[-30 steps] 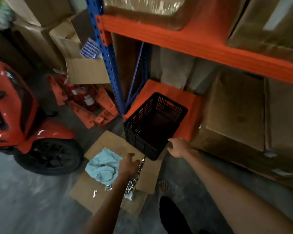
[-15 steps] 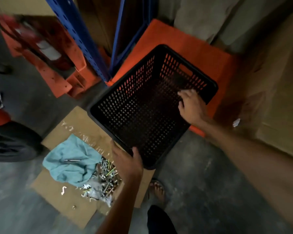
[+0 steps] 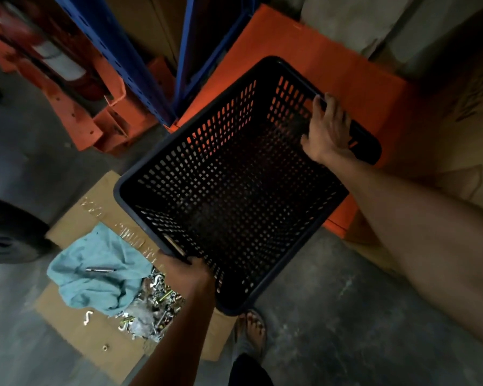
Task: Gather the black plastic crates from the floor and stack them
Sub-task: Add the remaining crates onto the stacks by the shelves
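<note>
Over the floor (image 3: 346,316), left hand (image 3: 188,271) grips the crate (image 3: 207,151); right hand (image 3: 328,126) too (far rim).

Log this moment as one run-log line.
black crate: empty | left hand: grips near rim | right hand: grips far rim | phase: pickup

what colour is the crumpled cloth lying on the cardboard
Pale teal-blue crumpled cloth, clearest in the head view.
</note>
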`<state>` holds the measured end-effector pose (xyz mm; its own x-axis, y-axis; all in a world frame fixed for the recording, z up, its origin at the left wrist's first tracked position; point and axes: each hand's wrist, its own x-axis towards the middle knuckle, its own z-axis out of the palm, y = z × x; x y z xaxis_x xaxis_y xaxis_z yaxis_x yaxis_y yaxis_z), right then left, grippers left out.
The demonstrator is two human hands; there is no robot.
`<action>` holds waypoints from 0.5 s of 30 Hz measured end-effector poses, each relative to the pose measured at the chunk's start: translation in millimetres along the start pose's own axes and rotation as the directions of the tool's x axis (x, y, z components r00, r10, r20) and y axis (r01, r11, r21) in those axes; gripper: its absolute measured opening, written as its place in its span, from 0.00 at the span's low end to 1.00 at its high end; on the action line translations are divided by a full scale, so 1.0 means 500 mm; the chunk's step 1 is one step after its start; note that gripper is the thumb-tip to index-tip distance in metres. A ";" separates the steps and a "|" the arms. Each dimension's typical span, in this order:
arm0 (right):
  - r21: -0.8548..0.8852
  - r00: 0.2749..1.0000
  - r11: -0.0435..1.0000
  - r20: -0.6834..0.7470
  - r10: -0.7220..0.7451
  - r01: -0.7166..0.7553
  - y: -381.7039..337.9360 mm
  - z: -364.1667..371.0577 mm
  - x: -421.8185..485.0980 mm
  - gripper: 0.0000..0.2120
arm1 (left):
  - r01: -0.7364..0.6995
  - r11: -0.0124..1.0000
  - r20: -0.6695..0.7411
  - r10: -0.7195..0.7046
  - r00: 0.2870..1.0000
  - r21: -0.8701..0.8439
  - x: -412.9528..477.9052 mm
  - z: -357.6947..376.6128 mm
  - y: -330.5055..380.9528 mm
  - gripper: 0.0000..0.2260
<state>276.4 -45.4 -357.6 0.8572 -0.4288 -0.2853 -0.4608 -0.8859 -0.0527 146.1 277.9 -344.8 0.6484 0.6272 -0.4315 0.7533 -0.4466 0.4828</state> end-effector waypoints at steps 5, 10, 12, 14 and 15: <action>0.192 0.984 0.970 -0.064 0.167 -0.152 0.029 -0.032 0.042 0.30 | -0.064 0.992 0.066 0.058 0.996 0.108 0.026 -0.018 -0.013 0.20; 0.202 0.978 0.969 -0.120 0.169 -0.143 0.063 -0.050 -0.027 0.13 | -0.155 0.944 0.141 0.118 0.983 0.291 0.097 -0.121 0.014 0.18; 0.275 0.974 0.947 -0.104 0.203 -0.168 0.057 -0.076 -0.085 0.13 | -0.219 0.928 0.195 0.165 0.967 0.301 0.130 -0.187 0.052 0.15; 0.358 0.968 0.911 -0.062 0.242 -0.205 0.044 -0.114 -0.150 0.14 | -0.298 0.907 0.262 0.222 0.939 0.299 0.155 -0.254 0.095 0.15; 0.379 0.963 0.894 -0.030 0.267 -0.237 0.038 -0.135 -0.187 0.16 | -0.356 0.885 0.295 0.269 0.917 0.300 0.164 -0.290 0.116 0.15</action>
<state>202.8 -34.0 -267.5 0.7091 -0.6552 -0.2605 -0.7024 -0.6239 -0.3427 226.9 396.1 -241.8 0.8295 0.2669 -0.4907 0.4691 -0.8097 0.3525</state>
